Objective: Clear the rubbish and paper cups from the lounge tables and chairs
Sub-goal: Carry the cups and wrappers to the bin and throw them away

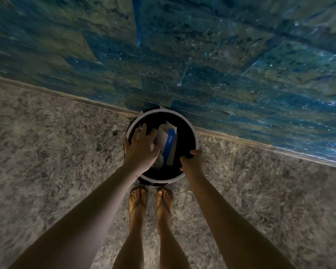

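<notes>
A round bin point(192, 129) with a pale rim and dark inside stands on the floor against the wall, right in front of my feet. Inside it lie white paper and a blue-and-white carton point(170, 144). My left hand point(142, 146) reaches over the bin's left side with fingers spread and straight, its fingertips inside the opening beside the paper. My right hand point(192, 162) grips the bin's near right rim, thumb over the edge.
Speckled stone floor point(47, 152) spreads on both sides. A blue-green stone wall point(202, 55) rises just behind the bin, with a thin skirting strip point(260, 144) along its base. My feet in sandals point(149, 202) stand close under the bin.
</notes>
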A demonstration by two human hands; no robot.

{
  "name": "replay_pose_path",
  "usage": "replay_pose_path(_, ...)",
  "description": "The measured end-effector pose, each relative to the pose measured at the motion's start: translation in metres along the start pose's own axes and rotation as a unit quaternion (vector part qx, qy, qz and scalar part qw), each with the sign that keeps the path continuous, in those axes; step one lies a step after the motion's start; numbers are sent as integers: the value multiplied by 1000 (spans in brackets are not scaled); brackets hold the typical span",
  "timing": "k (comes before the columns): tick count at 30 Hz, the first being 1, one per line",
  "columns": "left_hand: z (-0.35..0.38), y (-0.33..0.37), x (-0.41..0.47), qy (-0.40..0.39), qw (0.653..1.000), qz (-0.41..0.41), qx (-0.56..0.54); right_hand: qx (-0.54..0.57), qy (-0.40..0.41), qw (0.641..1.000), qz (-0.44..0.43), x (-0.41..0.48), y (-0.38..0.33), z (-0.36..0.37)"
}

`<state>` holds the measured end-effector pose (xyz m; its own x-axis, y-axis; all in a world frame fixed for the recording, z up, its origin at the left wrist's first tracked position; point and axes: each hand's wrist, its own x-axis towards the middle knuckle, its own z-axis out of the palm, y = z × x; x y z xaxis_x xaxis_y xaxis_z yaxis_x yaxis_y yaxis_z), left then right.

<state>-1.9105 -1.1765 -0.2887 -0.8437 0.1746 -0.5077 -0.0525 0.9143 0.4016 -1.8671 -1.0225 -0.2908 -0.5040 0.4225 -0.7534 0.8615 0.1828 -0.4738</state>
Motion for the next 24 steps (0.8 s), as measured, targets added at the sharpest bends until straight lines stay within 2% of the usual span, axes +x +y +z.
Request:
replay_pose_path(5,-18,9,-7,44,998,25,-33,-27,13,999,-45,-8,-13,-5)
replay_pose_path(7,-32,12,-14,68,996,42,-37,-70,8,991,-110,-16,-24,-7)
replay_pose_path(9,-53,12,-23,97,993,59,-35,-106,-36,974,-197,-29,-41,-8)
replay_pose_path(14,-133,9,-64,190,976,72,-78,-161,-91,897,-402,-81,-108,-9)
replay_pose_path(19,-224,2,-123,275,956,39,-92,-146,-130,825,-530,-154,-183,-4)
replay_pose_path(24,-324,-30,-214,393,914,-42,-97,-144,-183,737,-635,-260,-261,27)
